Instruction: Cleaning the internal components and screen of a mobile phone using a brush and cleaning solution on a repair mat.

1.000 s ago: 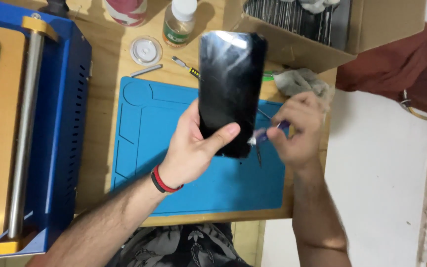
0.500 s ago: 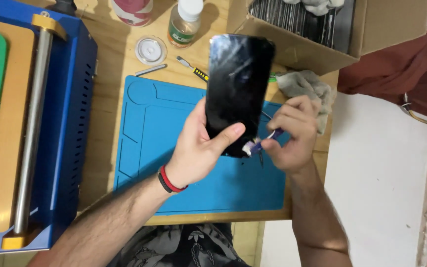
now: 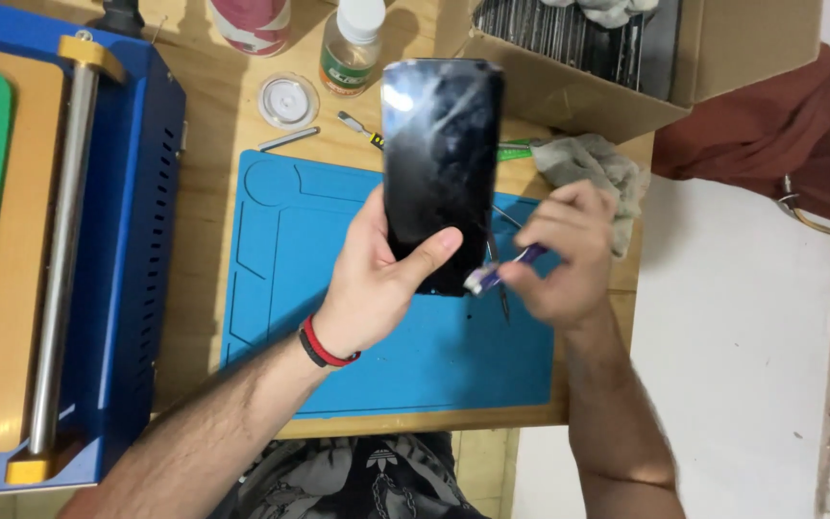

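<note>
Left hand [image 3: 372, 279] grips dark phone screen [image 3: 442, 163] above blue mat [image 3: 338, 317], thumb across glass; right hand [image 3: 564, 255] fingers pinch purple-handled tool [image 3: 503, 272] beside screen's lower edge.

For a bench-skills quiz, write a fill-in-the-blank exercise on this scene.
1. The left hand holds up a black ____, its dark glass face toward the camera.
2. The right hand pinches a small tool with a ____ handle.
3. Under both hands lies a ____ work mat.
4. A crumpled grey ____ lies beside the cardboard box.

Missing words: smartphone; purple; blue; rag
</note>
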